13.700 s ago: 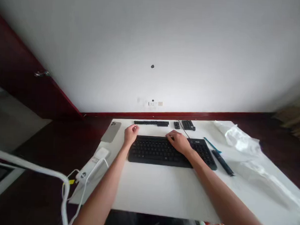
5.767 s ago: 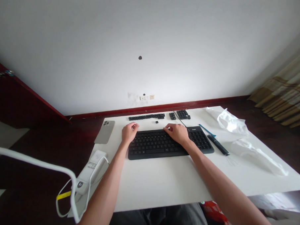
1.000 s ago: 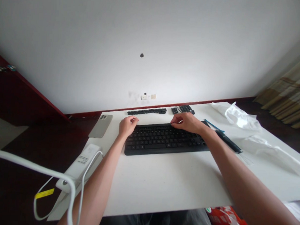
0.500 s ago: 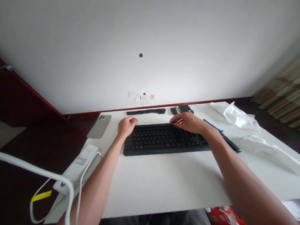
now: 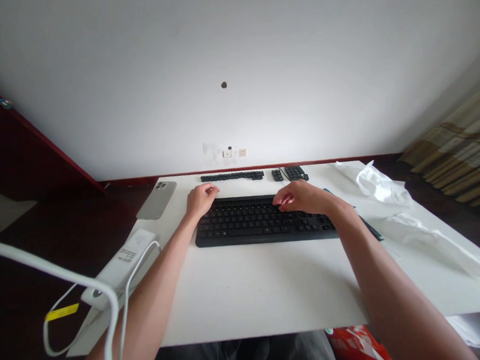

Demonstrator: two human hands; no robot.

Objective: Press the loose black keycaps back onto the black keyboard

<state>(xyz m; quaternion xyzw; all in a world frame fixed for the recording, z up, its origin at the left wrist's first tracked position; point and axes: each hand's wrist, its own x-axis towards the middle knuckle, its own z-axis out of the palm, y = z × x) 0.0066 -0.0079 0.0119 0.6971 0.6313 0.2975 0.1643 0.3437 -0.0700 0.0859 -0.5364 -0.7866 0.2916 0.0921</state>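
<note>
Sitting at a white surface point(image 5: 267, 292) with a black keyboard point(image 5: 262, 223) lying in the middle of the frame, long side running left to right. Resting the left hand point(image 5: 200, 198) at the upper left corner of the keyboard, fingers curled loosely, thumb and fingertips close together; cannot tell if anything small is pinched there. Hovering the right hand point(image 5: 303, 197) over the upper right part of the keyboard, fingers bent down and held close together, pointing left. Cannot tell if anything is in it.

Lying just above the keyboard in the frame, a row of loose black keycaps point(image 5: 232, 175), also stretched left to right, apart from both hands. Sitting to the right of that row, two smaller bunches of keycaps point(image 5: 290, 173), nearer the right hand than the left. Resting off to the left, a grey phone point(image 5: 157, 199). Lying at the right, crumpled white plastic point(image 5: 378, 187).
</note>
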